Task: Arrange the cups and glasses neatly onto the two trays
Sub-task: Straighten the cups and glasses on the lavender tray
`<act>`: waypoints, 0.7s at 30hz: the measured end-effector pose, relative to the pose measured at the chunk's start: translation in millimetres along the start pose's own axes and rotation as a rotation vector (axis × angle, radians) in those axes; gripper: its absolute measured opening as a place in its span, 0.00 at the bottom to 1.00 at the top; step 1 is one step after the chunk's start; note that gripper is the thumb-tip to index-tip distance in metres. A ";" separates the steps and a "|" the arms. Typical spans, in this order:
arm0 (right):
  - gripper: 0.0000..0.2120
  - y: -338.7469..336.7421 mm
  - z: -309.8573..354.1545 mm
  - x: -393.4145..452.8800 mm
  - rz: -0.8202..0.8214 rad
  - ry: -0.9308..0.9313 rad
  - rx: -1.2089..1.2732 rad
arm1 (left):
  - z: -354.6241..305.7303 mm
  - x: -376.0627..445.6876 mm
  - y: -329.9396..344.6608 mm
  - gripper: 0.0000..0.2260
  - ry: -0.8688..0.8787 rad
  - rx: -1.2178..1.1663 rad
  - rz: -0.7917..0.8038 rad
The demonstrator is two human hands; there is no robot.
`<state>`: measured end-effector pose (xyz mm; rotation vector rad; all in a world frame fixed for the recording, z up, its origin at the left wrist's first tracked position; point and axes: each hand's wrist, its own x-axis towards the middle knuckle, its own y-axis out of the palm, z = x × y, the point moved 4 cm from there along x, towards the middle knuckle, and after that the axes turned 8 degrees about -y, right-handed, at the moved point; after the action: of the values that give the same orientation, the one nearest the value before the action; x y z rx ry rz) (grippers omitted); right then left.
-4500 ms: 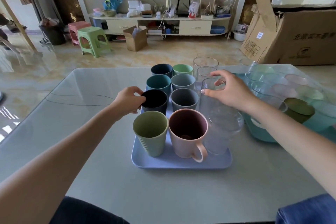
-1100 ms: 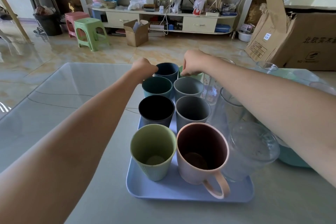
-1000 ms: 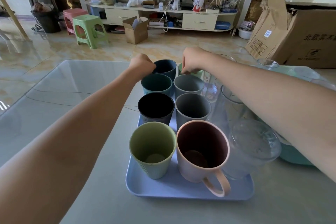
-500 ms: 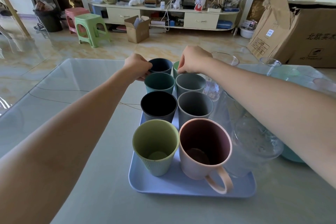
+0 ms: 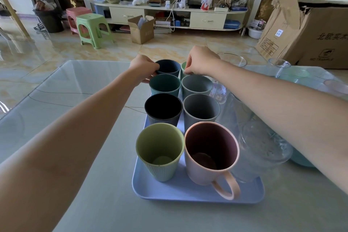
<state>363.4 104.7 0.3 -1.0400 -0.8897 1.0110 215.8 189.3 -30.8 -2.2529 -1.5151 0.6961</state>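
Just below the middle of the frame, a light blue tray on the grey tabletop carries 2 columns of 4 cups and a column of clear glasses on its right. At the far end, the left hand grips the navy cup while the right hand pinches the rim of the pale green cup, mostly hidden behind it

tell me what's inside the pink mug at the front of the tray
The pink mug looks empty: dark maroon inside, bare round bottom showing. The near inner wall is hidden by its rim.
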 end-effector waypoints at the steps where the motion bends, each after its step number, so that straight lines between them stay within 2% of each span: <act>1: 0.09 -1.0 0.0 -0.9 -0.004 0.001 0.003 | 0.2 -0.1 0.3 0.07 -0.005 0.000 0.003; 6: 0.09 -1.8 1.4 -1.8 -0.033 -0.008 -0.003 | -0.1 0.5 3.3 0.06 -0.012 0.005 0.015; 21: 0.06 -0.4 3.5 -5.0 -0.026 -0.053 0.032 | 0.0 2.0 0.4 0.06 0.002 0.088 -0.079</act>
<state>358.7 100.8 1.1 -0.9762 -0.9250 1.0316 216.7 191.0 -31.4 -2.1176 -1.5327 0.7225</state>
